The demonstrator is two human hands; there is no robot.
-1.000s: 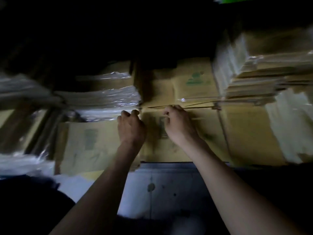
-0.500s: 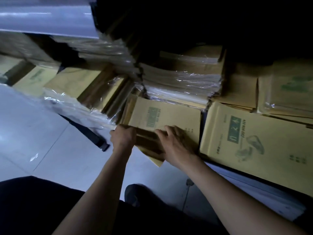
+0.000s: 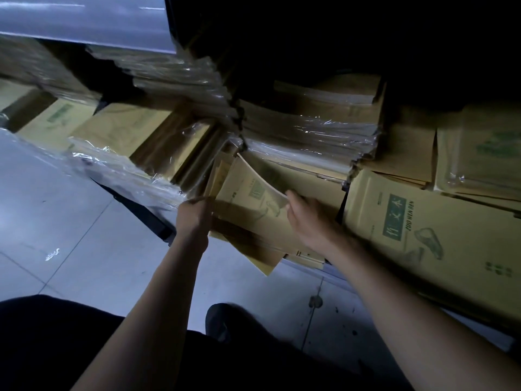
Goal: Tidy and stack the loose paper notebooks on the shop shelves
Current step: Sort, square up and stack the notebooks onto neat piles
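Note:
A loose bundle of tan paper notebooks (image 3: 248,210) with green printing sticks out from the bottom shelf, tilted and fanned. My left hand (image 3: 194,215) grips the bundle's left edge, fingers curled around it. My right hand (image 3: 310,221) lies on the right side, its fingers curled over the bent top cover's edge. A plastic-wrapped notebook stack (image 3: 307,136) sits just above the bundle. To the right lies a flat notebook pile (image 3: 423,235) with a green label.
More wrapped notebook packs (image 3: 135,153) lean at the left of the shelf. Another wrapped pack (image 3: 479,159) lies at the far right. A pale shelf edge (image 3: 84,24) runs above. Grey tiled floor (image 3: 70,235) and my dark shoe (image 3: 234,320) are below.
The view settled on the lower left shelf. The bundle's top cover now curls upward under my right hand, and the notebooks have tilted further out from the shelf.

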